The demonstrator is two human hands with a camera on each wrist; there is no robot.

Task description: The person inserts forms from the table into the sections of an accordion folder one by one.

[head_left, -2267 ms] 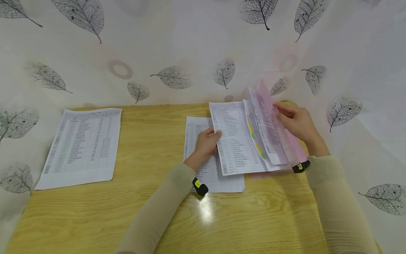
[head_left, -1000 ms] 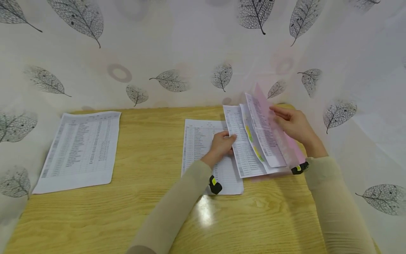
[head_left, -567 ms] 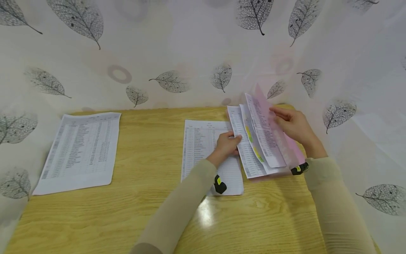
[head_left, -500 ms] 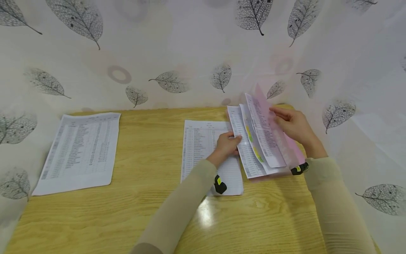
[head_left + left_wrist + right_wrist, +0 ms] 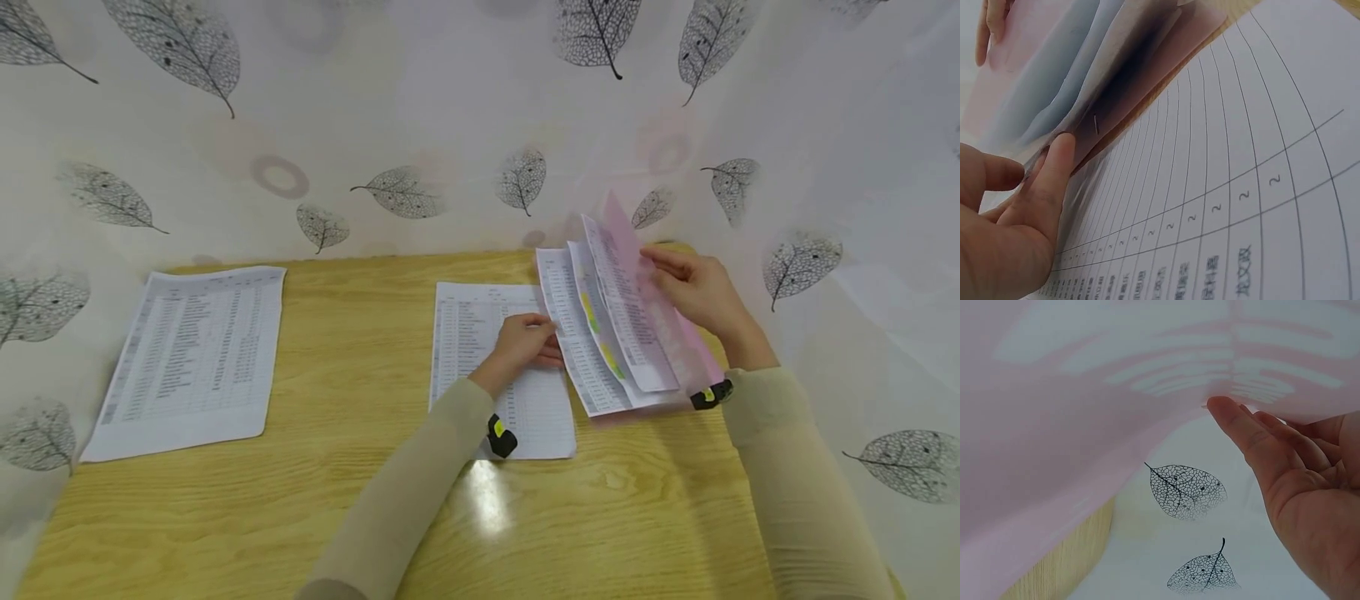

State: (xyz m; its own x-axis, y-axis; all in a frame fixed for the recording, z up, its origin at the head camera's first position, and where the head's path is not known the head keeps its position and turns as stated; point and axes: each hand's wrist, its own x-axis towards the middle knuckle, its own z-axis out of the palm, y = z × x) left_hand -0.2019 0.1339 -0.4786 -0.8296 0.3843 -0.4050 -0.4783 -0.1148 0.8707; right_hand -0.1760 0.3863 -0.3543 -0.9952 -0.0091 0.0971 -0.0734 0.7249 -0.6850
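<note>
— Two hands logged. Positions?

— Right hand (image 5: 701, 292), fingers straight, propped up the translucent pink plastic folder cover (image 5: 660, 317) near the wooden table's (image 5: 360, 500) far right corner. Left hand (image 5: 525, 342) pinched the edge of the outermost white printed sheet (image 5: 573, 350) in that folder, thumb (image 5: 1054, 169) against the paper.

— Other items?

— One white printed table sheet (image 5: 472, 350) lay flat under the left hand at mid-table; one white printed page (image 5: 191, 350) lay at the left edge, well apart.

— Handling notes for the folder's sheets?

— Judged light, thin and limp; they fanned and sagged. Probably easily creased or torn. The cover looked slick and floppy. Best held at a free long edge, pinched lightly, with the cover supported from behind.
</note>
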